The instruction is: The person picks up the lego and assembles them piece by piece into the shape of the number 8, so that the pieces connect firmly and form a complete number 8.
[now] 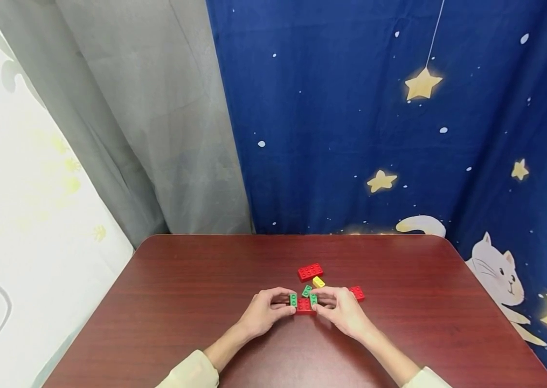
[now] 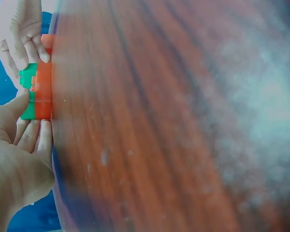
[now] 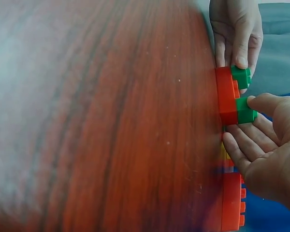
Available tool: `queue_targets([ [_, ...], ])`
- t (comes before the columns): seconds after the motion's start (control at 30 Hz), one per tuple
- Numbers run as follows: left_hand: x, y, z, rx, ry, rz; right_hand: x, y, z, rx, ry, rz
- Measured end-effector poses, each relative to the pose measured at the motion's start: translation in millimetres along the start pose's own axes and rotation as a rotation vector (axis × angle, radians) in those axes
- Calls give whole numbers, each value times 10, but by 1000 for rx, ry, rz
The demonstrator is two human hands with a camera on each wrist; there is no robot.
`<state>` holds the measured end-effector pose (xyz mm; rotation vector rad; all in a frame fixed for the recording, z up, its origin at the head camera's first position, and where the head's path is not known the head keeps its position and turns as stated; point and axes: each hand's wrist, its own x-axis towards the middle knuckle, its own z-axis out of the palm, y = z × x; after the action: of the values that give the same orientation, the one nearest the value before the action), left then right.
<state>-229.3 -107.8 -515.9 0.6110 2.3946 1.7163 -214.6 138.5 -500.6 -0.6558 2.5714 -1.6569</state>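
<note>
In the head view, a red toy building brick (image 1: 304,305) lies on the table between the two hands. One small green brick (image 1: 293,300) sits on its left end and another green brick (image 1: 313,300) on its right end. My left hand (image 1: 263,311) pinches the left green brick between thumb and forefinger. The right hand (image 1: 345,312) pinches the right one likewise. From the side, the right wrist view shows both green bricks atop the red brick (image 3: 226,96); whether they are pressed fully down I cannot tell.
Just beyond the hands lie a third green brick (image 1: 306,291), a yellow brick (image 1: 319,282) and a long red brick (image 1: 310,272). Another red brick (image 1: 358,293) lies beside the right hand, partly hidden by it. The brown table (image 1: 195,280) ends at curtains behind.
</note>
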Motion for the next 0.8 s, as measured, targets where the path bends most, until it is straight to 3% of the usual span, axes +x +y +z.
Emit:
queue_targets([
  [0.2, 0, -4, 2, -9, 2, 6, -17, 31, -2, 45, -3, -7],
  [0.57, -3, -5, -4, 5, -7, 23, -44, 177, -1, 127, -16, 104],
  [0.8, -2, 10, -12, 23, -22, 22, -77, 179, 25, 155, -5, 93],
])
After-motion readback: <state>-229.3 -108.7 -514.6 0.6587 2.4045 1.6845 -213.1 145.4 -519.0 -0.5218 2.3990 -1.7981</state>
